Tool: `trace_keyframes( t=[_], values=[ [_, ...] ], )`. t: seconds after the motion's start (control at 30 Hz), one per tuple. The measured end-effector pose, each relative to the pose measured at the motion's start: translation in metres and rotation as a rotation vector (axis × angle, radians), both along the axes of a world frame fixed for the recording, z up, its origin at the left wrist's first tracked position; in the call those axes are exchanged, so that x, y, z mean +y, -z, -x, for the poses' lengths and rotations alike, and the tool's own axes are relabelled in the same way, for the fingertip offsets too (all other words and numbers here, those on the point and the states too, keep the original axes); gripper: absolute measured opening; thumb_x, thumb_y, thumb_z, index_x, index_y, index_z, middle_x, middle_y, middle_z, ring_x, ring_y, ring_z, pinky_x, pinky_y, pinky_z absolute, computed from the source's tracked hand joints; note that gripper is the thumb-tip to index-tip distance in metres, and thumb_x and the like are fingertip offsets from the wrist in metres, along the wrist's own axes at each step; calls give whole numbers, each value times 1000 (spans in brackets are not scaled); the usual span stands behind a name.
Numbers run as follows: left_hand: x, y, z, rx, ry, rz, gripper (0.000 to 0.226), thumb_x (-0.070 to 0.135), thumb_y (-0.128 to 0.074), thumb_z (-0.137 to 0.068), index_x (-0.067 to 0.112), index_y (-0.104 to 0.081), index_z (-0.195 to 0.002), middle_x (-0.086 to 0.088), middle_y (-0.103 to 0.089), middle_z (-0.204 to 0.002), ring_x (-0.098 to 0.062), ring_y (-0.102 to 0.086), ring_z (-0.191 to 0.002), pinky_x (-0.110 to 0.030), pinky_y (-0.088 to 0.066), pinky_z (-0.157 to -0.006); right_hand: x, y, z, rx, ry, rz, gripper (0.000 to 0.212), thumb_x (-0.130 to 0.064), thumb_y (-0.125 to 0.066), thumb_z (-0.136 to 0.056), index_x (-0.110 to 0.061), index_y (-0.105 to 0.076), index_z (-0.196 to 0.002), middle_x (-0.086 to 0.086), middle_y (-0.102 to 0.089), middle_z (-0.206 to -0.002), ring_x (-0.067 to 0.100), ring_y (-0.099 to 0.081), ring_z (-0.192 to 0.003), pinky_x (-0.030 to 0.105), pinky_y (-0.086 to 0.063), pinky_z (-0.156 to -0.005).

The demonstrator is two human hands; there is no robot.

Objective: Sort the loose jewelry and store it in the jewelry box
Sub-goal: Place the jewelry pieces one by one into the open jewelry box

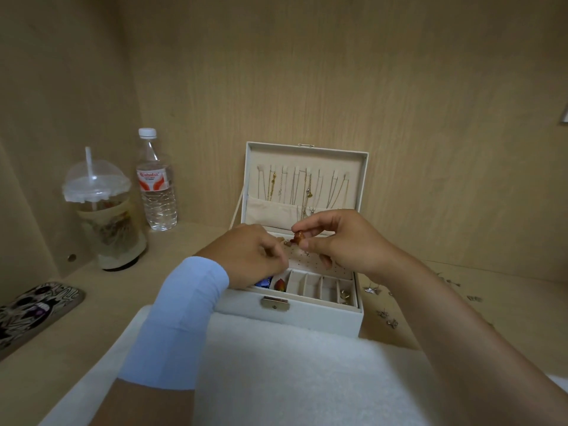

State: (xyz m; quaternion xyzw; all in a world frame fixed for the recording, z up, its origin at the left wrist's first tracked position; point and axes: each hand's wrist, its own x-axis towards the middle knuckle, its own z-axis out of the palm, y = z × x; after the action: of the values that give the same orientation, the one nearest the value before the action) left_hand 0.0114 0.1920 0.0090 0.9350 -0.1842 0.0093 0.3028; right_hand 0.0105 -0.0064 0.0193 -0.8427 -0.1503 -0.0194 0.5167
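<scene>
1. The wooden worktop (107, 302) carries everything. A white towel (292, 379) lies across its near edge, under both forearms.
2. The jewelry box (325, 318) stands just behind the towel. Its lid (276, 161) is upright against the back wall, and necklaces (307, 186) hang inside it.
3. The right hand (338, 241) comes in from the right and hovers over the rear of the box with its wrist raised. Thumb and forefinger pinch a small amber piece (298, 238).
4. The left hand (255, 256), in a pale blue sleeve (184, 318), hangs over the left end of the box with its fingers curled downward. Whether it grips anything cannot be told.
5. The amber piece sits between the two hands, above the perforated panel (307, 259). It is too small to read its long axis.
6. The row of front compartments (313, 287) lies below the piece and toward the person. The left-end slots already hold a red piece (279, 285) and something blue. A short downward, inward move by the right hand looks likeliest.
7. Loose earrings (382, 313) are scattered on the worktop right of the box, nearer the right hand.
</scene>
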Motion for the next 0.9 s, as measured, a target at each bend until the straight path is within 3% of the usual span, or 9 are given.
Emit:
trace_keyframes(
  t=[0.17, 0.47, 0.63, 0.8, 0.9],
  values=[
    [-1, -1, 4, 73, 51, -156, 15, 26, -71, -84, 35, -79, -93, 27, -56, -89, -1, -55, -90, -16, -43, -83, 3, -1, 2, 58, 12, -56, 22, 3, -74, -84, -5, -73, -105, 8, -72, -87, 1, -53, -39, 18, -45, -41],
    [7, -4, 3, 71, 84, -85, 17, 26, -77, -78, 43, -77, -74, 22, -66, -90, -5, -61, -94, -33, -52, -93, 17, 8, 1, 39, -7, -19, 20, -3, -78, -83, -11, -75, -101, 0, -72, -80, 4, -53, -42, 21, -46, -43],
    [9, -2, 2, 78, 85, -54, 12, 27, -80, -76, 39, -79, -77, 17, -69, -85, -3, -62, -85, -25, -53, -84, 18, 3, 1, 15, 18, -163, 20, -5, -80, -81, -13, -74, -98, 1, -73, -78, 10, -52, -46, 23, -44, -42],
    [11, -3, 2, 80, 98, -44, 13, 26, -82, -75, 39, -80, -79, 15, -71, -85, -4, -63, -85, -30, -55, -87, 18, 3, 1, -18, 7, 33, 19, -5, -82, -79, -14, -75, -95, -5, -70, -75, -3, -57, -46, 14, -44, -47],
    [12, -3, 3, 87, 94, -31, 14, 25, -82, -75, 38, -80, -79, 14, -72, -84, -4, -64, -84, -32, -55, -88, 18, 8, 1, -31, -21, 222, 22, -8, -84, -77, -21, -75, -92, -9, -72, -74, -2, -67, -67, 13, -51, -66]
  ],
)
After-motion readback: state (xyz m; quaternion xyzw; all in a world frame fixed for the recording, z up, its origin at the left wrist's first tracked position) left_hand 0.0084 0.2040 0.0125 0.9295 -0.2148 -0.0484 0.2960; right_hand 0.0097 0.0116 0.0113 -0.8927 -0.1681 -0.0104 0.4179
